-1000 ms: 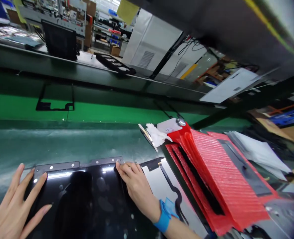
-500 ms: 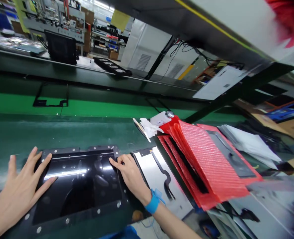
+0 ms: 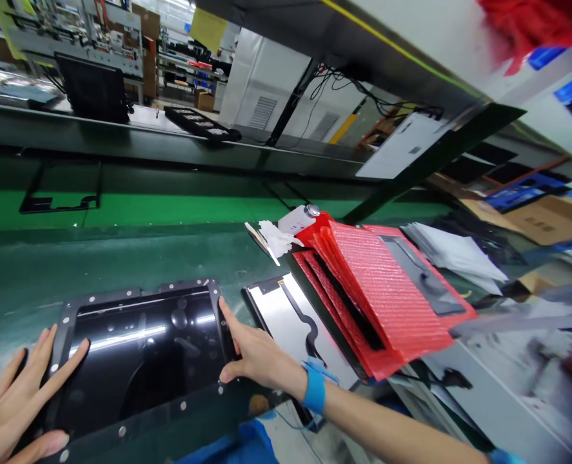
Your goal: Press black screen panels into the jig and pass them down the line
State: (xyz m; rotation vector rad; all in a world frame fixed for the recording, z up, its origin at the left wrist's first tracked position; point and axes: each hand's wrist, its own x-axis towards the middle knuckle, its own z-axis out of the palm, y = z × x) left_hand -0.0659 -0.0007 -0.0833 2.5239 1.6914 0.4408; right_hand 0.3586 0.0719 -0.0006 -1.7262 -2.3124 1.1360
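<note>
My left hand (image 3: 19, 396) and right hand (image 3: 256, 353): fingers spread, unclenched, along the black panel (image 3: 145, 361). Uneven push could skew it into the silver panel (image 3: 273, 314) right of it.

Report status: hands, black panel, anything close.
Left hand at left edge of black panel; right hand at its right edge. Panel glossy side up. White panel with dark strip close on right.

At lower left, the black panel (image 3: 145, 364) is partly hidden by the left grip (image 3: 17, 409), cut off by the edge; at upper right, a red bundle (image 3: 532, 29) is blurred.
</note>
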